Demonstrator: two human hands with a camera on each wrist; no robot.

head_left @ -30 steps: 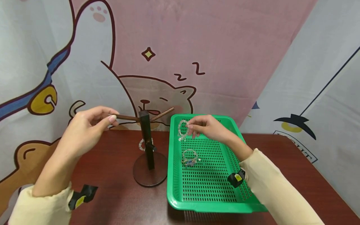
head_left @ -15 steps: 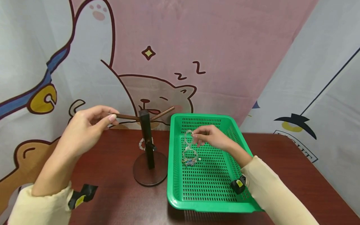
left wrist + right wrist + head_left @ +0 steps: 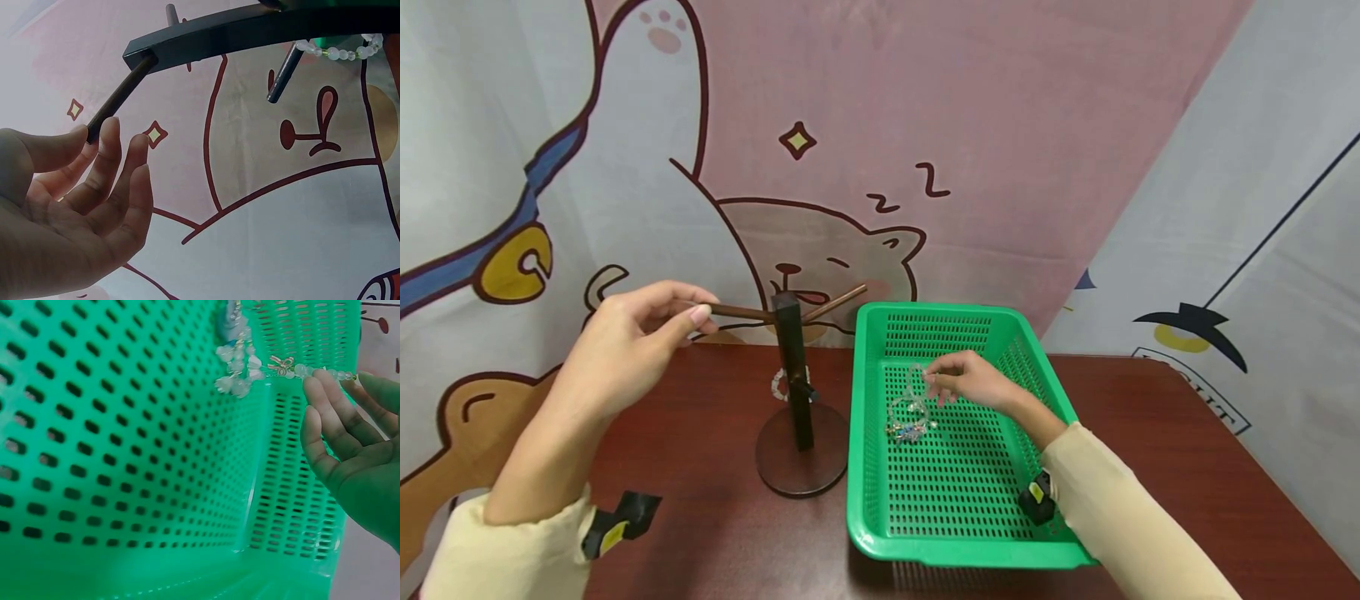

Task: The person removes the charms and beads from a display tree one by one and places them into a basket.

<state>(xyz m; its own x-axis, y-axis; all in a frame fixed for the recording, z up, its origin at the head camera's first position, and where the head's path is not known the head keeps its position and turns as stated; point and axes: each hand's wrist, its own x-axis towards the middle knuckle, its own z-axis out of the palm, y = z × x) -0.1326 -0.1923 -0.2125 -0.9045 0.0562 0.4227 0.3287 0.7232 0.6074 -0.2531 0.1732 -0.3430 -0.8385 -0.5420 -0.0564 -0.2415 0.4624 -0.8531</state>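
A dark wooden stand [image 3: 793, 375] with a round base rises left of a green perforated basket [image 3: 951, 533]. My left hand [image 3: 696, 315] pinches the tip of the stand's left peg [image 3: 741, 314]; in the left wrist view the thumb of that hand [image 3: 94, 134] meets the peg's end [image 3: 122, 100]. My right hand [image 3: 934, 379] is low inside the basket and pinches a clear bead bracelet [image 3: 916, 385], which hangs down onto a second bracelet [image 3: 906, 429] lying on the basket floor. The right wrist view shows beads [image 3: 290, 369] across the fingertips of the right hand [image 3: 331, 381].
A white bead bracelet [image 3: 778, 385] hangs on the stand's low front peg, and the left wrist view also shows this bracelet [image 3: 340, 53]. The stand's right peg [image 3: 835, 302] points toward the basket's far left corner. The brown table [image 3: 1187, 450] meets a cartoon curtain behind.
My right hand has come down from the basket's far rim to its floor, bringing the clear bracelet onto the one lying there. My left hand has kept still on the peg.
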